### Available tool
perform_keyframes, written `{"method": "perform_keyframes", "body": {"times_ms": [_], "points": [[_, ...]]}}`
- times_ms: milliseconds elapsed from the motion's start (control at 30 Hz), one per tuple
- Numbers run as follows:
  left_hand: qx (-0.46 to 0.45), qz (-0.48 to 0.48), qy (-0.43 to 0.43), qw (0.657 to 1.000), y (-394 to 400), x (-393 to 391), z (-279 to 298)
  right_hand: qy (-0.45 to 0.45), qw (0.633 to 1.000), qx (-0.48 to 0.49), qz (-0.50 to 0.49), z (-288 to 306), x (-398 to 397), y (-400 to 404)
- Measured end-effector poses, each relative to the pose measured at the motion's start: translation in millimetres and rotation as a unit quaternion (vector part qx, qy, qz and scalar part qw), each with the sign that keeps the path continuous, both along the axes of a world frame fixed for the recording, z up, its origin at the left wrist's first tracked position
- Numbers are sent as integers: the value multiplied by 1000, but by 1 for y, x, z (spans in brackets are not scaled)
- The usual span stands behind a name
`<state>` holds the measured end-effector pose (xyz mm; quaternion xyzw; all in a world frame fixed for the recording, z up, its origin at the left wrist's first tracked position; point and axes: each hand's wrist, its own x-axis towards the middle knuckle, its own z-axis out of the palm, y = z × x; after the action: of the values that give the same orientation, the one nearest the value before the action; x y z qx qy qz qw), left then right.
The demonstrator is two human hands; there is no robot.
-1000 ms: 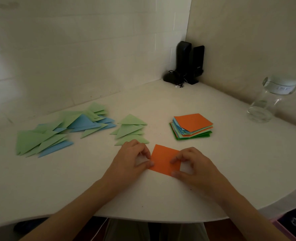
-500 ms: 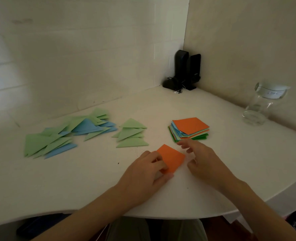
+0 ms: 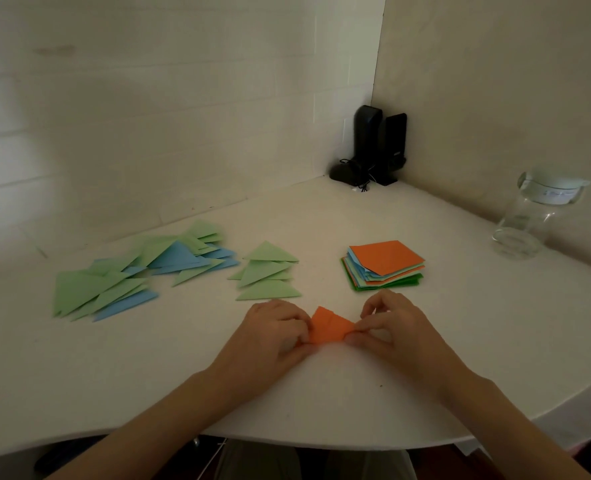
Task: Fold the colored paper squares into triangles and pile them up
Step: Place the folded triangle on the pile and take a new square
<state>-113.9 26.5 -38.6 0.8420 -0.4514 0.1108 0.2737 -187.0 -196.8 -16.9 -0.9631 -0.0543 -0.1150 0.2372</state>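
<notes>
both hands pinch the orange paper square (image 3: 329,328), left hand (image 3: 272,336) at nine o'clock, right hand (image 3: 394,327) at three; the corners seem slightly misaligned.

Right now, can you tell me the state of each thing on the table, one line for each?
orange paper: partly folded, pinched at both ends.
left hand: gripping the paper's left end.
right hand: gripping the paper's right end.
stack of squares: unfolded, orange sheet on top.
small green triangle pile: folded, loosely overlapped.
green and blue triangle pile: folded, spread out.
glass jar: upright, looks empty.
</notes>
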Motion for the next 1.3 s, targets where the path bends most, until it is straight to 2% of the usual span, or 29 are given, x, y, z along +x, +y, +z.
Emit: {"method": "perform_keyframes", "body": {"times_ms": [100, 233, 533, 633, 733, 933, 1167, 1300], "points": [[-36, 55, 19, 998, 5, 6, -5, 45, 997, 51, -41, -3, 0, 6], [-78, 143, 111, 980, 4, 6, -6, 61, 993, 63, -79, -8, 3, 13], [31, 225, -2, 974, -20, 1, -8, 28, 989, 40, -139, -13, 6, 25], [69, 224, 18, 972, -19, 3, -6, 30, 989, 30, -140, -14, 6, 23], [66, 212, 53, 974, -18, 3, -1, 33, 989, 25, -140, -15, 8, 22], [52, 200, 87, 974, -6, 5, 4, 65, 980, 144, -118, -6, 6, 11], [26, 152, 69, 986, 1, -5, 9, 77, 978, 173, -92, -5, 2, 5], [67, 145, 51, 986, -13, -21, 13, 66, 979, 167, -92, -4, 0, 8]]}}
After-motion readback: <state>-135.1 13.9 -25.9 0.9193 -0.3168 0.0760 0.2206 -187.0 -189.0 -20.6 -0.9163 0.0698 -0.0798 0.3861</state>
